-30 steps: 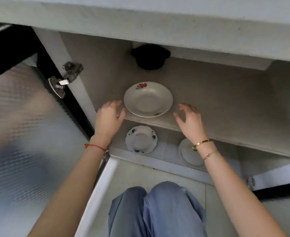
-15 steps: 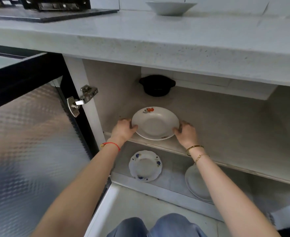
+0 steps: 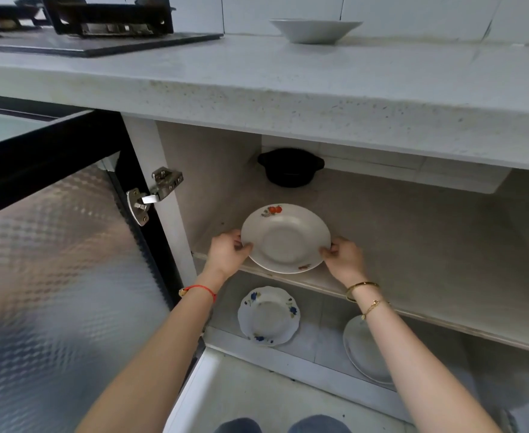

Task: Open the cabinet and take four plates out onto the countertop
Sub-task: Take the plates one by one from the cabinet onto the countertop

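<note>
Here, mid-frame, my left hand [image 3: 227, 251] and right hand [image 3: 342, 256] pinch opposite rims of the plate [image 3: 285, 239] so it lifts level off the shelf [image 3: 413, 239].

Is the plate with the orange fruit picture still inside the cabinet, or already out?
Still inside. The plate is over the upper shelf, under the countertop; both hands grip its rim.

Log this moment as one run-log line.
left hand: grips fruit-print plate | right hand: grips it | location: upper shelf | countertop: one white dish
</note>
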